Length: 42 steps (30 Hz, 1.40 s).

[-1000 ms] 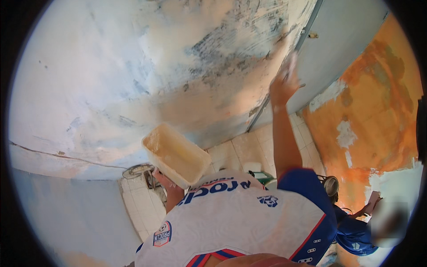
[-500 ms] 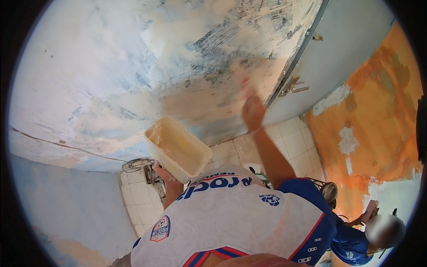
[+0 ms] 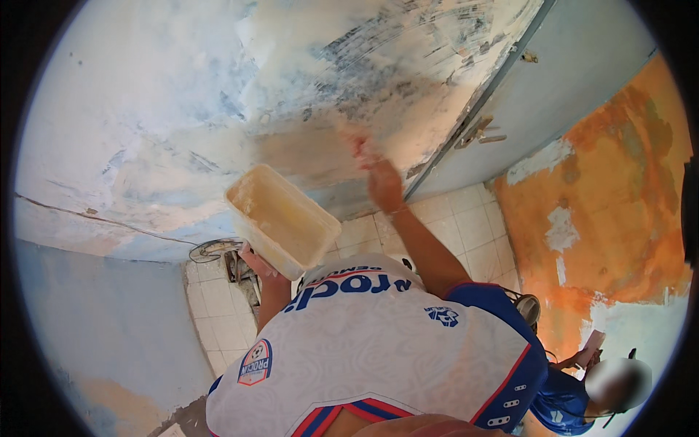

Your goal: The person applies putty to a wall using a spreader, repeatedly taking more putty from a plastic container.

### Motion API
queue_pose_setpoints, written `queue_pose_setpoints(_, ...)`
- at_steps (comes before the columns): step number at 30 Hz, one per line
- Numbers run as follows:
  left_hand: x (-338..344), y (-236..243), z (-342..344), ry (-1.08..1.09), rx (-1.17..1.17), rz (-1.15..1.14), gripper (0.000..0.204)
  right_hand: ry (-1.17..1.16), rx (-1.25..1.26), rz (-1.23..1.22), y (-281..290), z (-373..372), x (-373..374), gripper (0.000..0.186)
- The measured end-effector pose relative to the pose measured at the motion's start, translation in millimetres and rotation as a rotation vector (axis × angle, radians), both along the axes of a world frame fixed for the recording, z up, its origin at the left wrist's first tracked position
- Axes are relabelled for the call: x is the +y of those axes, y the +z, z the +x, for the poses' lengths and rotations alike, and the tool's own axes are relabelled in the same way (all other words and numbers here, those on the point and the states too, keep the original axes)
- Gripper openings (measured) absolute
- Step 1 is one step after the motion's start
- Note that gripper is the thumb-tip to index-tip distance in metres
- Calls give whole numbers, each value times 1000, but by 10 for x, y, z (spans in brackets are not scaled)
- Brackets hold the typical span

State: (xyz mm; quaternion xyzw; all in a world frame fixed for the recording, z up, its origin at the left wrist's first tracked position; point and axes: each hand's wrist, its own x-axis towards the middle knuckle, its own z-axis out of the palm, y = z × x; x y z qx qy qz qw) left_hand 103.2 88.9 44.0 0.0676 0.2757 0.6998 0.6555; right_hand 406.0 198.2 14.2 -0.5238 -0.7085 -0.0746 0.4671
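Observation:
My left hand (image 3: 261, 268) is closed on a cream rectangular plastic tub (image 3: 263, 239), gripping it at its lower left side. Pale residue coats the inside of the tub, which is tilted with its opening facing up. In front of the patchy white and blue-grey wall (image 3: 182, 124), my right hand (image 3: 384, 182) is raised with its fingers closed. A reddish, pale smear extends beyond the fingers toward the wall; motion blur hides what it is.
A grey door (image 3: 561, 80) with a metal handle (image 3: 477, 135) adjoins the wall on the right. White floor tiles (image 3: 437, 218) lie below. A coiled cable (image 3: 211, 251) is near my left hand. Behind me at right, a person in blue (image 3: 561, 400) faces an orange wall (image 3: 582, 218).
My right hand has swept left along the wall, nearer the tub. My left hand still holds the tub, which sits slightly higher and further left in view.

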Motion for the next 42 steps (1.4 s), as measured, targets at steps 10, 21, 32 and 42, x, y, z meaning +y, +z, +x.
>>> queue_pose_setpoints(10,-62,60,104,29,-5,40,51,-387,-53,306,728,647,810,24)
queue_pose_setpoints(21,-115,67,91,46,-1,-2,51,-459,231,326,1358,770,292,25)
queue_pose_setpoints(32,-48,60,70,26,-55,-24,52,110,188,-114,-31,-161,-47,40)
queue_pose_setpoints(42,-163,-21,-32,-27,66,71,56,-576,-18,519,2048,790,730,40)
